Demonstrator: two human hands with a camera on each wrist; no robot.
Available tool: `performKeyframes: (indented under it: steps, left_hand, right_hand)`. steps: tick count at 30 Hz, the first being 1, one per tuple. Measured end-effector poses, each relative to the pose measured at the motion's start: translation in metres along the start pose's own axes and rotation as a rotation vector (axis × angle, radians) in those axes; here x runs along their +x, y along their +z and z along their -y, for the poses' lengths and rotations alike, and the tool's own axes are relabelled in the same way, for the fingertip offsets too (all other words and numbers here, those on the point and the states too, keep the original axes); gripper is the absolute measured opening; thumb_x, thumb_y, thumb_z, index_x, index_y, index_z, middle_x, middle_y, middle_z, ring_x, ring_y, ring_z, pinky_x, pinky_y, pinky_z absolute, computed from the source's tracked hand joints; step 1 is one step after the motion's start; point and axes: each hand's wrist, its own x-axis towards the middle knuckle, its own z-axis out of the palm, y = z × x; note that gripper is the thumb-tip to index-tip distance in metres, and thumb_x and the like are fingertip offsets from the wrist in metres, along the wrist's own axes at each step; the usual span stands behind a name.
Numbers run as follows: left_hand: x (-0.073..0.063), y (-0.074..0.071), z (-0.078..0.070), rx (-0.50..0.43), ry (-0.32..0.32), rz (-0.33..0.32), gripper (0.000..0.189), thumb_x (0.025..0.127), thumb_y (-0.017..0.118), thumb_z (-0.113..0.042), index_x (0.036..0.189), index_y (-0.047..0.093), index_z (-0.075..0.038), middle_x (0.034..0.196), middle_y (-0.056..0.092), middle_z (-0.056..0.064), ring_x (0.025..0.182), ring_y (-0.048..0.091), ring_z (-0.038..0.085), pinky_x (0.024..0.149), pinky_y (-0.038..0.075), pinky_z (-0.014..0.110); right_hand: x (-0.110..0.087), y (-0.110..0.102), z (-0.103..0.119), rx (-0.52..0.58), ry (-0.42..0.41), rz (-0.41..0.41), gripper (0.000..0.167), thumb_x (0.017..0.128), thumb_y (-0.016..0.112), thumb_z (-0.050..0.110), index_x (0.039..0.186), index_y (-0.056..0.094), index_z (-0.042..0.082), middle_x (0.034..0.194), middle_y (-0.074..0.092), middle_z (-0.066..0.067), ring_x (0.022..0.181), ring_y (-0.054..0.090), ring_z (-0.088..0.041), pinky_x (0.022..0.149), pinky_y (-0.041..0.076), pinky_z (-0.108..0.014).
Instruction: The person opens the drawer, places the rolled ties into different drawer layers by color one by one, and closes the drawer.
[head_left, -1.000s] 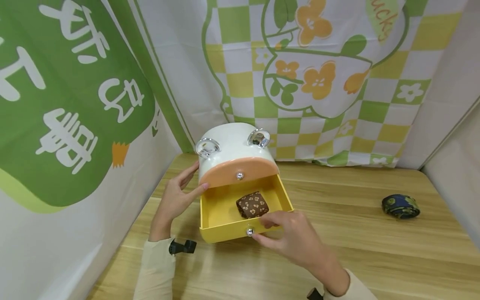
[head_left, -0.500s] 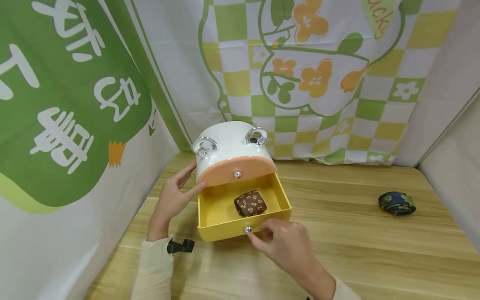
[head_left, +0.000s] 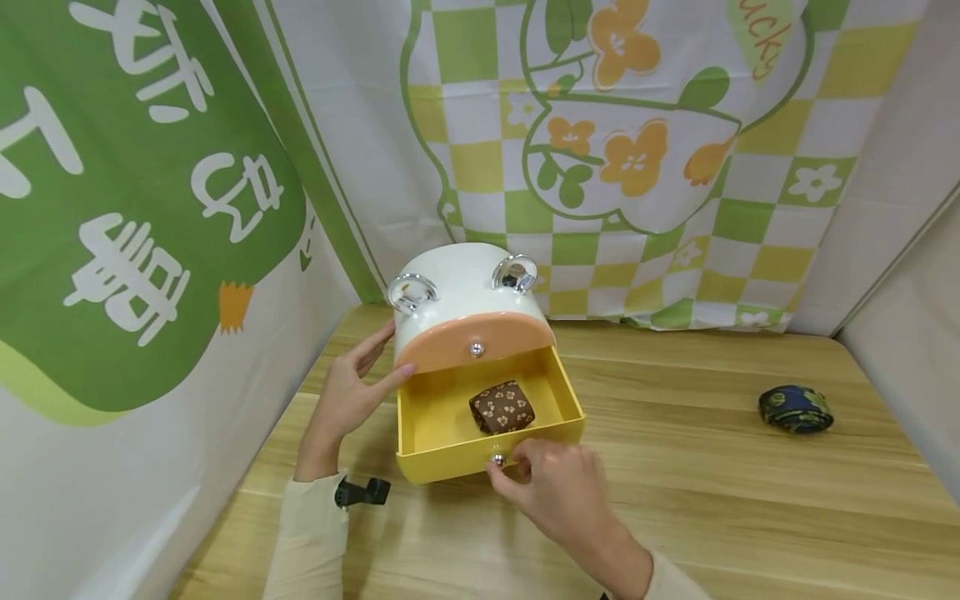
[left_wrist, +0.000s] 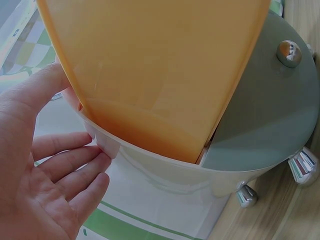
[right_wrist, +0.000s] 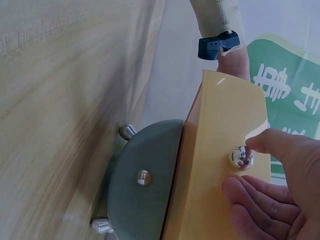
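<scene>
A small white storage box [head_left: 465,283] with an orange upper front [head_left: 450,342] stands on the table. Its yellow lower drawer [head_left: 442,462] is pulled out, and a rolled brown flowered cloth, perhaps a necktie [head_left: 502,408], lies inside. My left hand [head_left: 348,387] rests against the box's left side, thumb at its front edge and fingers extended along the wall [left_wrist: 70,175]. With thumb and index finger, my right hand [head_left: 562,487] pinches the silver drawer knob [right_wrist: 241,157]; the other fingers sit beside it, near the drawer front.
A rolled dark blue and green patterned cloth [head_left: 797,408] lies on the wooden table [head_left: 690,492] to the right. Two shiny ring-like fittings stick up from the box's top. Printed cloth walls [head_left: 480,167] stand behind and at the left.
My right hand has moved a little left and down, bringing its index finger from above the drawer's front rim to the knob. The left hand, drawer and brown cloth look unchanged.
</scene>
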Motion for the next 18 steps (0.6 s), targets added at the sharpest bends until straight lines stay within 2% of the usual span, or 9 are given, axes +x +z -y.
performKeyframes:
  steps: [5,12,18]
  left_hand:
    - [0.000,0.001,0.000,0.002,0.005,0.001,0.072,0.096,0.080,-0.031,0.160,0.048,-0.021,0.165,0.048,0.003,0.156,0.043,0.028,0.129,0.035,0.052]
    - [0.001,0.001,0.000,0.002,-0.001,0.003,0.073,0.096,0.080,-0.031,0.160,0.048,-0.022,0.165,0.048,0.003,0.156,0.042,0.028,0.129,0.035,0.053]
    - [0.001,0.000,-0.001,-0.004,-0.008,0.002,0.073,0.096,0.081,-0.031,0.160,0.048,-0.022,0.165,0.048,0.003,0.156,0.042,0.028,0.129,0.035,0.052]
  right_hand:
    - [-0.001,0.003,0.003,-0.021,0.002,0.018,0.029,0.076,0.093,0.041,0.068,0.075,0.020,0.056,0.061,0.016,0.048,0.036,0.007,0.044,0.023,-0.005]
    - [-0.003,0.010,0.005,-0.085,-0.019,-0.001,0.042,0.076,0.093,0.043,0.060,0.060,0.022,0.051,0.047,0.017,0.047,0.026,0.004,0.043,0.016,-0.007]
    - [-0.004,0.013,0.005,-0.094,-0.014,-0.013,0.041,0.075,0.093,0.042,0.060,0.060,0.022,0.052,0.049,0.016,0.046,0.029,0.002,0.043,0.018,-0.008]
